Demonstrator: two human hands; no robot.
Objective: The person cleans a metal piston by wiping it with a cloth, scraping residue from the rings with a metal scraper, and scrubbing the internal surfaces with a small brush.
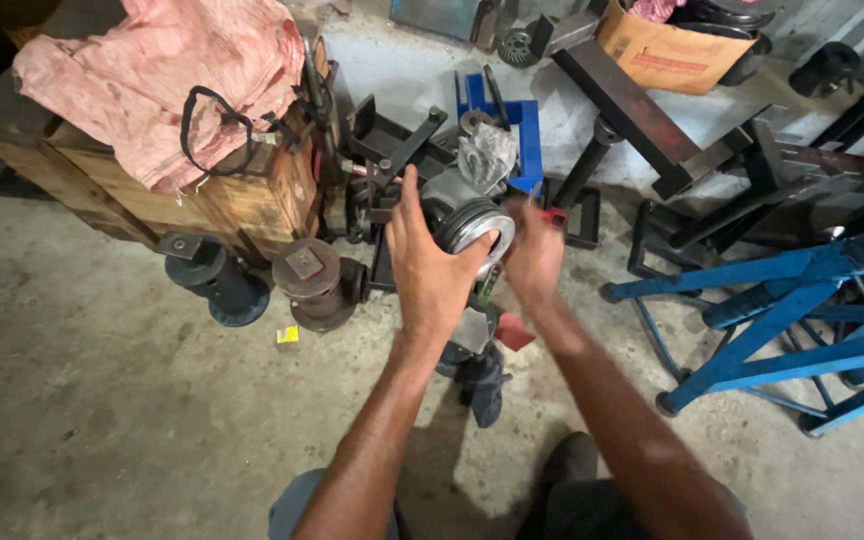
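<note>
My left hand (430, 268) grips a grey metal piston (469, 222) with dark ring grooves, holding it in the air in front of me. My right hand (535, 255) is right beside the piston's open end, blurred, fingers close to its rim, with a small red-handled thing (553, 214) at its fingertips. Below the piston a dark connecting rod or cloth-covered part (480, 375) hangs toward the floor. Whether the right hand grips the piston or the red thing is unclear.
A wooden crate (202, 195) draped with a pink sack (157, 75) stands at left, with heavy rusty metal parts (317, 283) at its foot. Blue steel stands (802, 310) lie at right, a cardboard box (664, 48) at top, black metal frames (652, 130) behind.
</note>
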